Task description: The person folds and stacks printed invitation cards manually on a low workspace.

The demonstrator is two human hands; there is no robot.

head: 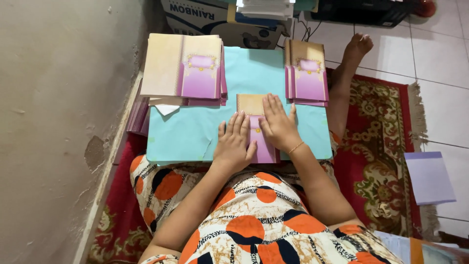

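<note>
Left hand (233, 142) and right hand (278, 124) flat, fingers spread, pressing on a folded beige-and-purple paper card (256, 129) at the near edge of the turquoise tabletop (185, 132). Similar card stacks far left (188, 71) and far right (307, 73).

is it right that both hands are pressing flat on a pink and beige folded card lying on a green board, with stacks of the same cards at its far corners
Not quite. In the head view the board is light blue, not green. The rest holds: the left hand and right hand press flat on the pink and beige folded card, with card stacks at the far left and far right corners.
</note>
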